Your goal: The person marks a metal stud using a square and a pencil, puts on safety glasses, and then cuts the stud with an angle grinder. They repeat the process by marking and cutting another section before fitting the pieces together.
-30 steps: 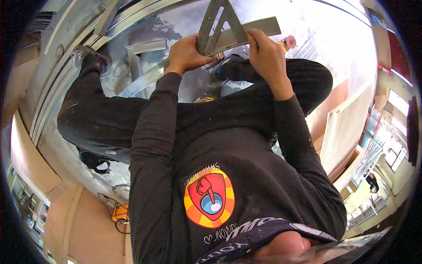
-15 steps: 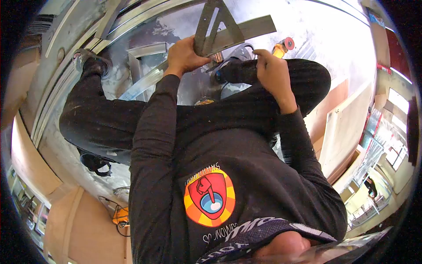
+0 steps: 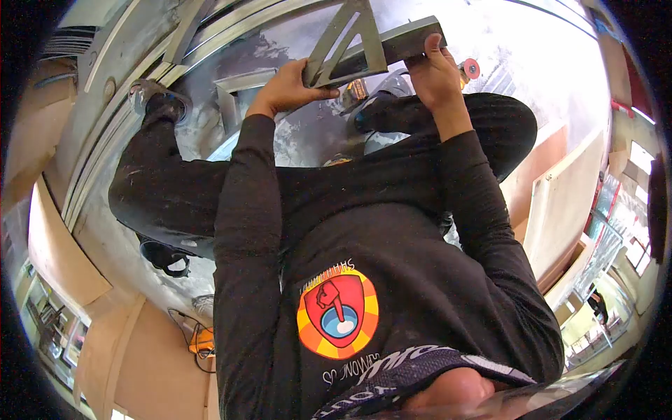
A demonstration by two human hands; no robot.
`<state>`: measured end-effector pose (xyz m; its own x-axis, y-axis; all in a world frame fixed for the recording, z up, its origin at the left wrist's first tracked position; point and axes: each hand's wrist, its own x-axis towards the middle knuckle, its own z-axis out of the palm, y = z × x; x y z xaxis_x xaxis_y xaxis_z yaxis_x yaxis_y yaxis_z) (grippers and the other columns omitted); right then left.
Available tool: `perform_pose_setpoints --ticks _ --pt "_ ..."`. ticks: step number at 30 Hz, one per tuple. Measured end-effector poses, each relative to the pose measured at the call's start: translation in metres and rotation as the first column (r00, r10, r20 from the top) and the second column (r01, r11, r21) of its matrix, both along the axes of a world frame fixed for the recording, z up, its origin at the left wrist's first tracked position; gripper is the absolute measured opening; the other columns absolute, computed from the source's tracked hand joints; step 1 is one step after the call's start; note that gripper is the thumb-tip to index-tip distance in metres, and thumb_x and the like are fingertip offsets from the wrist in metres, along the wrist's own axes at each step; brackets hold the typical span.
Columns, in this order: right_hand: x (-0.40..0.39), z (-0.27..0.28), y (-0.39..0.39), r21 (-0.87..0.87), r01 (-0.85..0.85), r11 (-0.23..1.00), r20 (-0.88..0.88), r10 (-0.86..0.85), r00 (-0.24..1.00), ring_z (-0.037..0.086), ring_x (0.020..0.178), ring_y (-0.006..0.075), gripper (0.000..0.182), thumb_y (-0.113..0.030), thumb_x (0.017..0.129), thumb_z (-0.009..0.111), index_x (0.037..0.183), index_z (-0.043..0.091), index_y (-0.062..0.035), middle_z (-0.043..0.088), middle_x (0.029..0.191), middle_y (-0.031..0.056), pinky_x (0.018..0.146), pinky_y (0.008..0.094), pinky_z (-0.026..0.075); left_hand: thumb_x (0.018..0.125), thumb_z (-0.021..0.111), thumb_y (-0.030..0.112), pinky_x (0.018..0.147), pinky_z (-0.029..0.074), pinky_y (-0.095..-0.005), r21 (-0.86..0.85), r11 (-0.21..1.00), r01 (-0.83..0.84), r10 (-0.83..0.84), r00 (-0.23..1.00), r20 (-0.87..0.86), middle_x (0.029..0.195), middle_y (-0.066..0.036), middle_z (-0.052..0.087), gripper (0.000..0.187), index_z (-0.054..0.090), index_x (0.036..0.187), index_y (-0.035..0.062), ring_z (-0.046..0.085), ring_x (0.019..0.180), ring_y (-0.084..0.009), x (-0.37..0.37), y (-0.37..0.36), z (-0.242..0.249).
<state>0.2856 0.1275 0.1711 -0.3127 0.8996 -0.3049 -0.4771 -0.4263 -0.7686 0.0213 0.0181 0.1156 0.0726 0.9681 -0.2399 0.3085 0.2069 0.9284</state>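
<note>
A flat metal bar or tube (image 3: 413,42) is held up in front of me, over the floor between my legs. Against it lies a triangular metal square (image 3: 373,43) with slots cut through it. My left hand (image 3: 283,89) is closed at the left corner, pinching the square and the bar together, its thumb along the lower edge. At the other end, my right hand (image 3: 437,77) grips the bar with the thumb on its upper face. Its remaining fingers are partly hidden underneath.
The red disc of a grinder (image 3: 471,68) shows just beyond my right hand. A yellow-and-black tool (image 3: 356,89) lies by my foot. Metal framing (image 3: 241,82) rests on the floor at left. Wooden panels (image 3: 567,196) lean at right; an orange corded tool (image 3: 201,341) sits behind me.
My right hand has moved up from above my knee and taken hold of the bar's right end. The square and bar have tilted slightly in my left hand.
</note>
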Motion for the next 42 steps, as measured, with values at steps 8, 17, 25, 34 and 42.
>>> perform_pose_setpoints --ticks 8,17,25,34,42 --pt "0.001 -0.008 0.003 0.08 -0.082 0.993 -0.132 0.092 0.987 0.057 0.118 0.0266 0.054 -0.042 0.09 0.067 0.125 0.054 -0.0033 0.061 0.123 0.0094 0.107 0.0422 0.043 0.075 0.079 0.056 0.085 0.05 -0.0339 -0.245 0.96 0.134 -0.118 0.99 0.077 0.099 -0.013 0.07 0.073 0.064 0.115 -0.0023 0.066 0.091 -0.0221 -0.008 0.007 -0.002" --pt "0.007 -0.026 0.009 0.141 -0.17 0.975 -0.232 0.2 0.952 0.049 0.127 0.0225 0.058 -0.046 0.091 0.062 0.133 0.053 -0.0072 0.056 0.136 0.005 0.114 0.0418 0.033 0.083 0.071 0.059 0.085 0.049 -0.0351 -0.072 0.996 0.051 -0.042 0.991 0.125 0.104 -0.015 0.066 0.074 0.058 0.123 -0.0016 0.062 0.095 -0.0226 0.006 -0.003 0.007" --pt "0.003 -0.025 0.013 0.026 -0.062 0.998 -0.297 0.067 0.953 0.061 0.108 0.0217 0.05 -0.044 0.091 0.064 0.126 0.06 -0.0081 0.068 0.11 0.0044 0.104 0.0397 0.042 0.083 0.07 0.061 0.087 0.048 -0.0367 -0.024 1.0 -0.001 0.001 1.0 0.025 0.106 -0.02 0.066 0.078 0.056 0.124 -0.004 0.064 0.097 -0.0262 0.022 0.0 -0.006" --pt "0.005 -0.036 0.014 0.031 -0.005 1.0 -0.322 0.014 0.947 0.063 0.105 0.0211 0.039 -0.041 0.092 0.063 0.115 0.063 -0.0095 0.069 0.107 0.0031 0.101 0.039 0.045 0.086 0.07 0.055 0.087 0.049 -0.0348 -0.068 0.997 -0.021 0.023 0.999 0.041 0.105 -0.015 0.067 0.069 0.057 0.121 -0.0037 0.063 0.095 -0.0222 0.023 0.001 -0.005" --pt "0.002 -0.03 0.014 0.093 -0.039 0.995 -0.288 0.064 0.955 0.063 0.105 0.0218 0.041 -0.042 0.093 0.062 0.115 0.063 -0.0075 0.069 0.108 0.0038 0.1 0.0391 0.046 0.082 0.073 0.057 0.081 0.051 -0.0348 -0.007 0.999 -0.037 0.037 0.997 0.066 0.097 -0.015 0.067 0.073 0.059 0.116 -0.0049 0.064 0.089 -0.0216 0.025 0.002 -0.006"
